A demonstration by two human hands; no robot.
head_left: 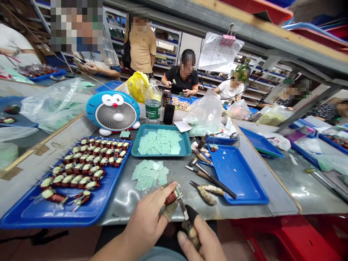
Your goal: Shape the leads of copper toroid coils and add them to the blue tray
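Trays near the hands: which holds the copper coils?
The blue tray on the left, with coils in rows. The teal tray holds green squares; the right blue tray only small bits.

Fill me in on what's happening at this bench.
A person's left hand pinches a small copper-wound coil over the near table edge, while the right hand grips a slim metal tool whose tip meets the coil. Rows of similar coils lie in the blue tray to the left. Green paper squares sit loose ahead, with more in a teal tray. Other people work across the table.
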